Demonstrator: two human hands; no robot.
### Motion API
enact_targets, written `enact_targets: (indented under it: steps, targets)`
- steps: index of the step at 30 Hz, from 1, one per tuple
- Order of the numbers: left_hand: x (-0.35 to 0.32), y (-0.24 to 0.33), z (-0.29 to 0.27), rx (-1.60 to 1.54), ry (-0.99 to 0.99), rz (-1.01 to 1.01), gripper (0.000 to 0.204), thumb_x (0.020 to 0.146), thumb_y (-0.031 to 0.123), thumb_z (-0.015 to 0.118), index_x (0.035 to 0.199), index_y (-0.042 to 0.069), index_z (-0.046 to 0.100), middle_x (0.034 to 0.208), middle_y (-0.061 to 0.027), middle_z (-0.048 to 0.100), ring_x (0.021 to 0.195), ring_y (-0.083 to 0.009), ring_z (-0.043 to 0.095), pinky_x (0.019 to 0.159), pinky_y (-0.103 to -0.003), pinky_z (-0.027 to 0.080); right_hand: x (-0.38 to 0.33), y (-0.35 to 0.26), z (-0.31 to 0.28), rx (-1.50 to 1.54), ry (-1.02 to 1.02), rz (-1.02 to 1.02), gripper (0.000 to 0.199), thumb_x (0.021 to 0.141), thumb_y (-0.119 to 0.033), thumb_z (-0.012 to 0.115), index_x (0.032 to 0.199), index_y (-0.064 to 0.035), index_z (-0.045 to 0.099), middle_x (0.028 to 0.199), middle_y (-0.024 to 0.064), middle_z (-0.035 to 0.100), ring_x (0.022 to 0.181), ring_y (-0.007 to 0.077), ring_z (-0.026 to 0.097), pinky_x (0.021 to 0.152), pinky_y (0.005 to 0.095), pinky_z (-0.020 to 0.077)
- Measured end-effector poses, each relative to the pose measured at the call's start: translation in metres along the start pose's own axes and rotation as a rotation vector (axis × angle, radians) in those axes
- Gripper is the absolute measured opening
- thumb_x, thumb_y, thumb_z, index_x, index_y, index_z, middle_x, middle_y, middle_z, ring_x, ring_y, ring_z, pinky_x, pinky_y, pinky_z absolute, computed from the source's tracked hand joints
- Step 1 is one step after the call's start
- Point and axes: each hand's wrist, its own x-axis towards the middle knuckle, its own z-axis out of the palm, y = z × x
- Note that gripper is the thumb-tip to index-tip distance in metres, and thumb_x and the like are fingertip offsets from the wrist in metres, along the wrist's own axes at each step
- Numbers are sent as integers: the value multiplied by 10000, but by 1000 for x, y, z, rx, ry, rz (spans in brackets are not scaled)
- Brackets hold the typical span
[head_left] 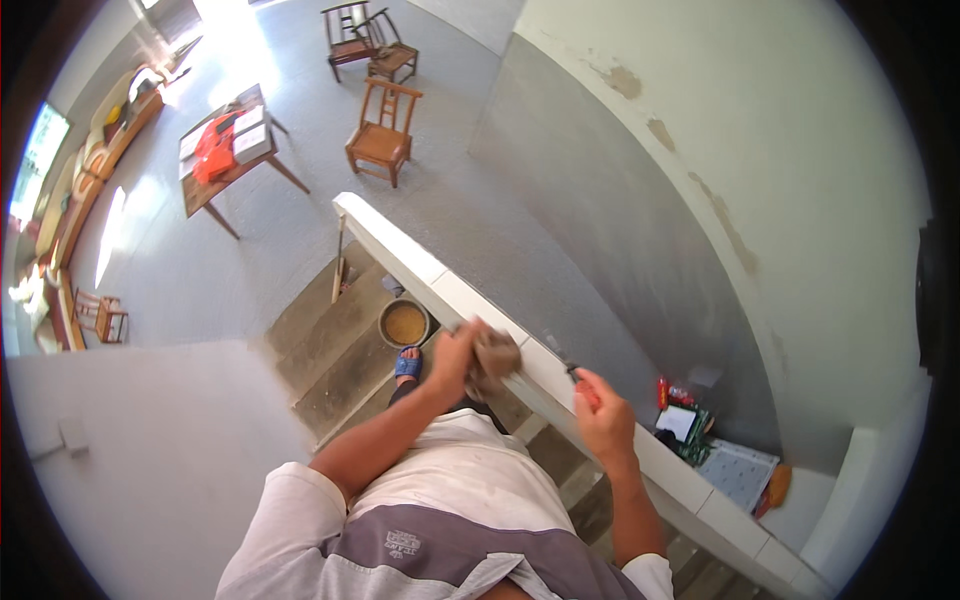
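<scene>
Head view: left hand closed around a brown rag, pressing it on the white tiled ledge; right hand gripping a red-handled tool, blade tip on the ledge just ahead of its knuckles; bowl on the steps beyond the left hand; I'd keep the rag flat, wipe short strokes, tool angled low.

Three wooden chairs, a cluttered table, a round basin on concrete steps
</scene>
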Motion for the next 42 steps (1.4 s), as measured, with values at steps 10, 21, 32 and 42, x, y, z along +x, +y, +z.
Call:
enact_targets:
  steps: [10,21,32,42]
  targets:
    - [7,-23,57,1041,-244,1029,180,796,138,692,909,72,568,864,-127,562,851,-323,550,756,-422,443,-108,97,-43,170,757,210,399,915,-92,558,1306,-17,537,958,41,568,781,109,501,700,253,425]
    - [-17,-49,34,1160,-630,1264,306,737,157,718,1006,120,575,1030,-95,599,937,-311,583,797,-429,466,-124,82,-50,38,881,145,386,900,-71,575,1275,15,547,1196,163,599,1053,279,584,913,361,459]
    - [-9,-44,74,1000,-644,1351,224,638,22,681,789,80,526,893,-108,518,880,-336,507,748,-455,417,-112,84,-49,12,807,127,387,919,-66,545,1295,22,532,1263,152,578,1093,237,579,948,325,446]
    - [-11,-50,63,1141,-814,1529,276,699,222,754,870,140,553,1029,-81,553,1000,-303,536,861,-449,438,-116,78,-55,-85,789,118,381,910,-55,545,1285,15,545,1243,144,589,1065,237,588,947,334,445]
